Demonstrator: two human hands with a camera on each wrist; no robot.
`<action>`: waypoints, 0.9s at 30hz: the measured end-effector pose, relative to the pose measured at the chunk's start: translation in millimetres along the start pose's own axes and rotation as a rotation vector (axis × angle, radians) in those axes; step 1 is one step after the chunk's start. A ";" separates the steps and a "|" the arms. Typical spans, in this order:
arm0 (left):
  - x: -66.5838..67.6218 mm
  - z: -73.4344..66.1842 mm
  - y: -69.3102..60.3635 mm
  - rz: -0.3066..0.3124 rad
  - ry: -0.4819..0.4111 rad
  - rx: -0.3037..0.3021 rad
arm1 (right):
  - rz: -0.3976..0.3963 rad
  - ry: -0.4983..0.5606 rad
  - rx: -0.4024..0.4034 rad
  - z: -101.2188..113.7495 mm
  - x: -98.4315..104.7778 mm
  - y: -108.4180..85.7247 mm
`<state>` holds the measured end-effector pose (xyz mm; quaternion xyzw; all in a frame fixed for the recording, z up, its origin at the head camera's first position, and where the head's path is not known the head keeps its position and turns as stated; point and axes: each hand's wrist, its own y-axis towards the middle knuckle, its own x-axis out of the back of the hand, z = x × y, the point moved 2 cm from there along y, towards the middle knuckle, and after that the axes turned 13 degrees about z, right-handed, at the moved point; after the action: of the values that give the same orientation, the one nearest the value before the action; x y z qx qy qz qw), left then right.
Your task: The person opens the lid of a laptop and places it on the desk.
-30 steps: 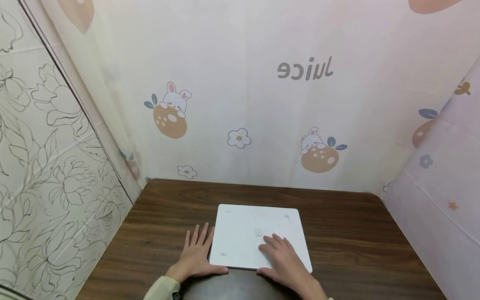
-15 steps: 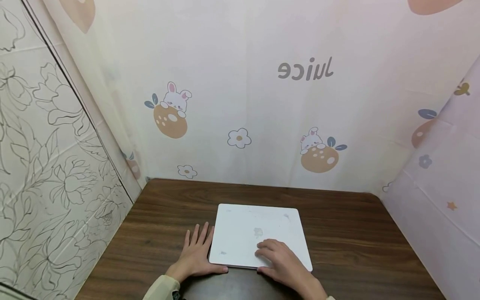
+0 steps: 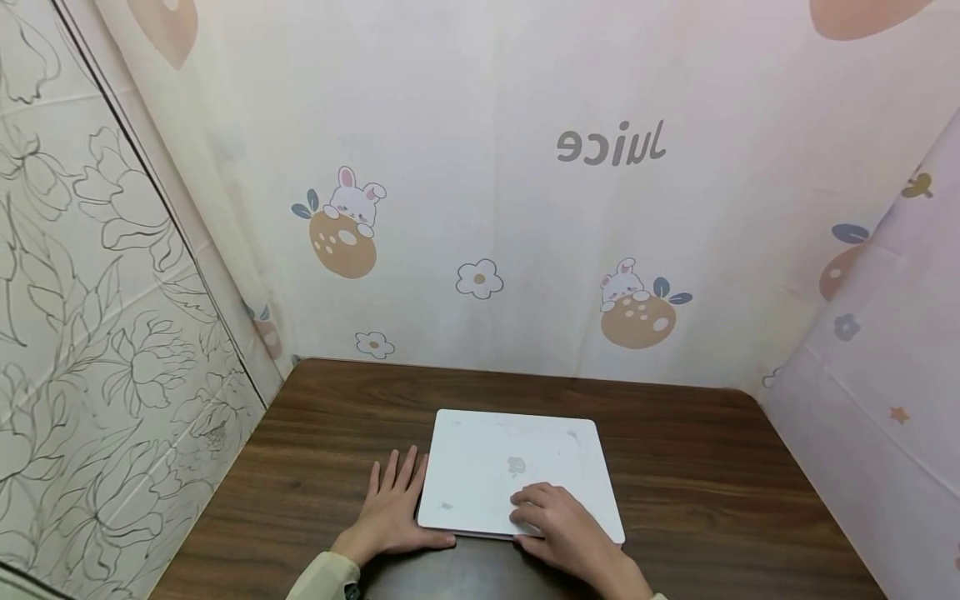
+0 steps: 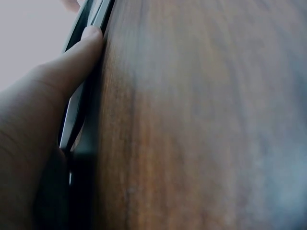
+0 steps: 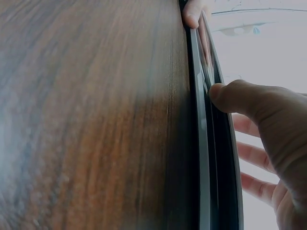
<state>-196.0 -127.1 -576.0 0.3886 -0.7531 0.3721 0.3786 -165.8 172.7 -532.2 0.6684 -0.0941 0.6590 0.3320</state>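
White laptop (image 3: 480,475), right hand (image 3: 566,529) pinching lid (image 3: 487,442), gap (image 5: 223,158) (wrist views only)

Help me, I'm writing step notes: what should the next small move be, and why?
Probably ease the laptop lid up slightly with the right grip: its thumb is at the lid's front edge, a narrow gap shows above the base, and the left grip has its thumb at the base.
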 end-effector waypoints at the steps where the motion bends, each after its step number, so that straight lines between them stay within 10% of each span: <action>1: -0.3 0.2 -0.3 -0.002 -0.005 -0.007 | -0.002 -0.001 0.002 -0.1 0.0 0.0; 27: -3.6 3.4 2.0 0.001 0.019 0.003 | -0.051 0.034 0.039 -2.1 5.8 0.6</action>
<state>-197.2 -128.1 -581.1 0.3853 -0.7492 0.3772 0.3846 -167.2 175.2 -526.8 0.6655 -0.0583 0.6632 0.3373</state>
